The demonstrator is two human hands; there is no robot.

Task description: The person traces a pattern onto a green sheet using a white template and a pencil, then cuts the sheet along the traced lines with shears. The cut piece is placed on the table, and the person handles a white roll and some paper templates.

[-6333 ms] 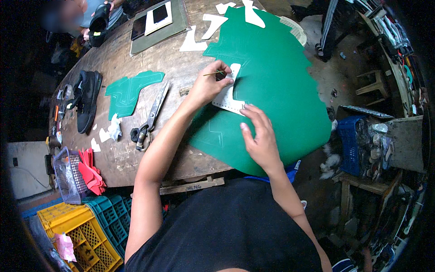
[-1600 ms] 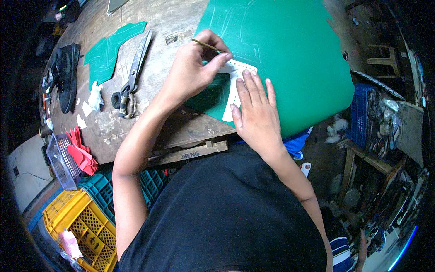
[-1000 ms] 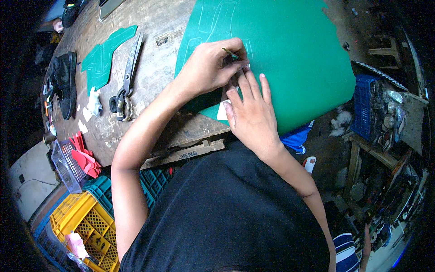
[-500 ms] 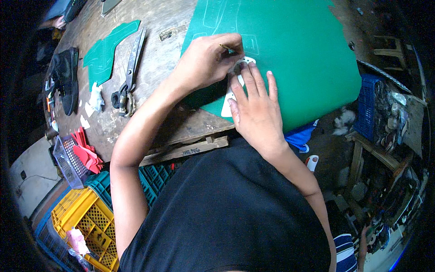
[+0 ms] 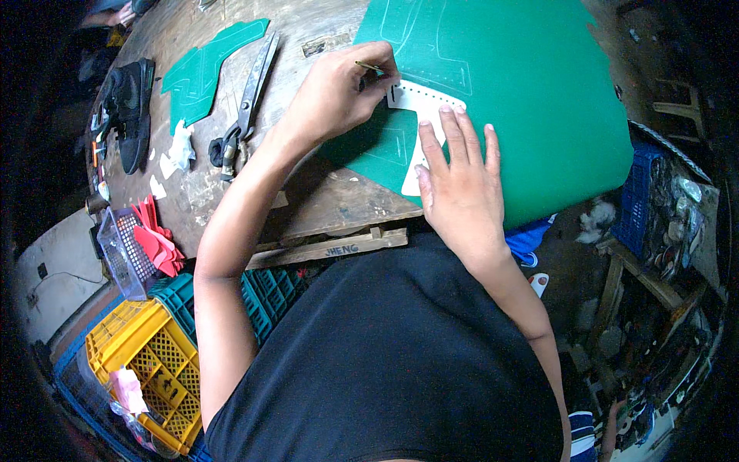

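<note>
a person in a black shirt (image 5: 392, 354) works over a green sheet (image 5: 554, 131) spread on a worn wooden table (image 5: 327, 196). the left hand (image 5: 342, 88) pinches a thin pen (image 5: 368, 67), thumb and fingers closed on it, at the upper left corner of a white template (image 5: 419, 98); the pen's tip is hidden by the fingers. the right hand (image 5: 466, 181) lies palm down, clasping nothing, its fingers a little apart and resting on the template. bent like a boot and dotted with holes along its upper edge, the template lies flat on the sheet, its lower end close to the table's near edge. pale outlines mark the sheet above it and to its left. beyond the left forearm lie scissors (image 5: 248, 108), blades pointing away from the person, handles wrapped. next to them are a cut green piece (image 5: 204, 77) and a crumpled white scrap (image 5: 182, 146); farther left is a black shoe (image 5: 137, 115). at the table's left corner, red pieces (image 5: 159, 240) overlap a basket (image 5: 125, 258), with a yellow crate (image 5: 123, 335) and a teal crate (image 5: 175, 304) below.
</note>
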